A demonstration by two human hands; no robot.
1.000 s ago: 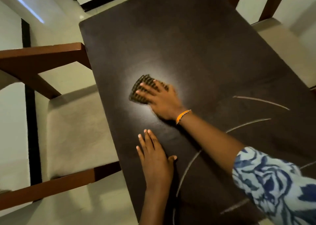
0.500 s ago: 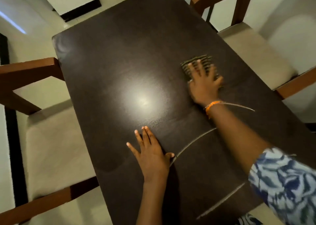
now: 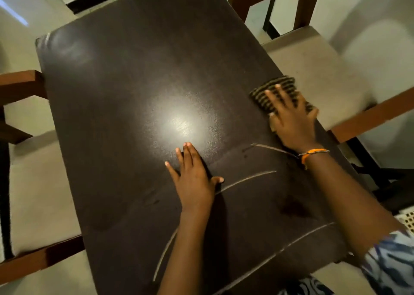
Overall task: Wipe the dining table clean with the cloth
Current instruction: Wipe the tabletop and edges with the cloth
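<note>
A single head-worn view looks steeply down, close over the dining table; its far end seems slightly blurred.

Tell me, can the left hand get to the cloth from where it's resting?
Probably yes. The left hand lies flat on the table, nothing between it and the cloth, though the right hand already covers most of it.

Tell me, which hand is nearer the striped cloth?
Right. The right hand presses flat on the striped cloth at the table's right edge; the left hand rests apart, mid-table.
</note>
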